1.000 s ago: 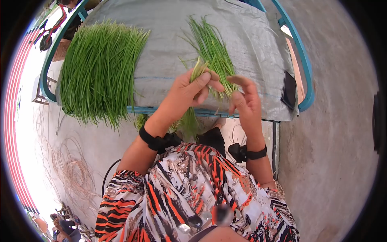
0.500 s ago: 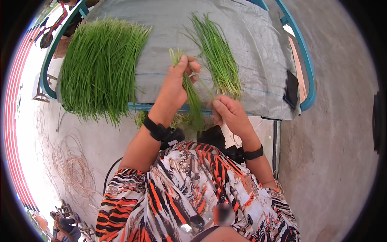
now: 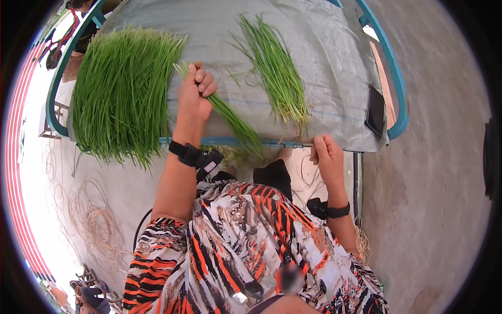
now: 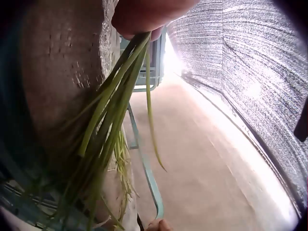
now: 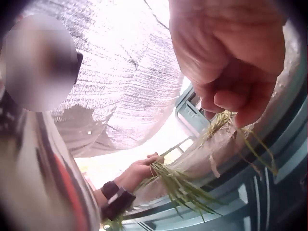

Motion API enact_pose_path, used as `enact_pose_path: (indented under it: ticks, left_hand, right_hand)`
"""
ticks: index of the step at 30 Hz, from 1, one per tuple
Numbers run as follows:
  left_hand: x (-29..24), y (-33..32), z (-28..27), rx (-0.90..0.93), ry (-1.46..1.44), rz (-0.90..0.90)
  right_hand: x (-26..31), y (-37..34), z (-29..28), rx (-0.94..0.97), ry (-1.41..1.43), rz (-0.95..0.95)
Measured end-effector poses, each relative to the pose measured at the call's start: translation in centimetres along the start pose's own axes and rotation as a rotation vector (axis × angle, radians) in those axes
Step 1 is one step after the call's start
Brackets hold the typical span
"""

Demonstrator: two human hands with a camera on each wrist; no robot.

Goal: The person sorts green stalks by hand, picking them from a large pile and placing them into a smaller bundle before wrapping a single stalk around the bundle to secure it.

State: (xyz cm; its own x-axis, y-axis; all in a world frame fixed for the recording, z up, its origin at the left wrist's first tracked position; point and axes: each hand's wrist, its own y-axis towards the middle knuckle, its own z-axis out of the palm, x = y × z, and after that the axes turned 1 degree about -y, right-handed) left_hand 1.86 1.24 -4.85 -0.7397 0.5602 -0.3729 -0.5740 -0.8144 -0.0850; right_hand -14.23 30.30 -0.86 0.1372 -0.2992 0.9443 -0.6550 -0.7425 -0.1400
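Observation:
In the head view, the left hand (image 3: 196, 94) grips a thin bunch of long green stalks (image 3: 232, 120), pale ends up past the thumb and leafy ends slanting down right. The left wrist view shows these blades (image 4: 113, 108) hanging below the fingers. The right hand (image 3: 330, 159), fingers curled and thumb against them, is off the front edge; in the right wrist view thin strands (image 5: 262, 154) show beside its fingertips, and I cannot tell if they are held. A loose bunch (image 3: 280, 73) lies between and beyond the hands. A wide green pile (image 3: 123, 94) lies to the left.
A grey sheet (image 3: 209, 31) covers the surface inside a teal frame (image 3: 400, 99). A black phone (image 3: 374, 111) rests near the right edge. Coiled strands (image 3: 99, 220) lie on the floor at left. People and a bicycle are partly visible at the far left.
The left hand has moved left with its bunch, toward the wide pile. The right hand has drawn away from that bunch, down and right, with its fingers now curled.

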Motion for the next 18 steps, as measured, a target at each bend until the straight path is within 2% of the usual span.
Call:
enact_pose_path:
  ticks: [1,6,14,18]
  left_hand:
    - [0.1,0.0,0.2,-0.035,0.037,0.024]
    - [0.4,0.2,-0.4,0.043,0.03,0.033]
    - [0.1,0.3,-0.3,0.109,-0.076,-0.034]
    - [0.1,0.3,0.0,0.083,-0.046,-0.044]
  right_hand:
    - [0.0,0.5,-0.1,-0.047,0.079,0.0]
    - [1.5,4.1,0.8,-0.272,-0.2,-0.211]
    - [3.1,8.5,2.4,-0.333,-0.671,-0.431]
    - [2.2,9.5,2.6,-0.28,-0.74,-0.344]
